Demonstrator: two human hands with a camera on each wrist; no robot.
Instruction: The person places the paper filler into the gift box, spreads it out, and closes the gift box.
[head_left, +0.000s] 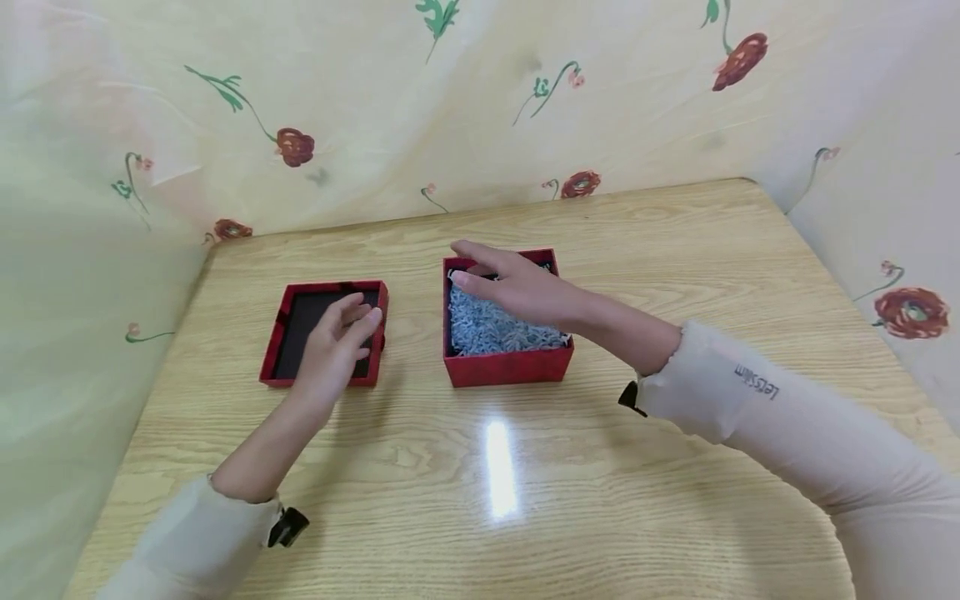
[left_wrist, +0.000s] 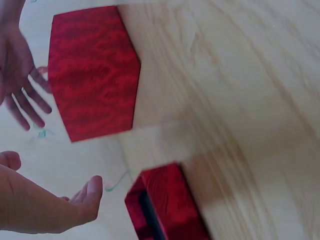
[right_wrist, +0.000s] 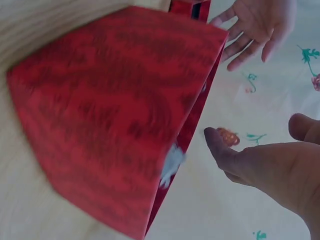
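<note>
Box sits open-side up on the desk, presumably keeping its filling in; the lid lies at nine o'clock. Left hand and right hand hover, each grip loose, holding nothing.

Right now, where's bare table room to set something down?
The table is bare right of the deep red box, beyond your right sleeve, and in front of that box, between that sleeve and your left sleeve. Your right hand crowds that box; your left hand, the shallow red box.
</note>
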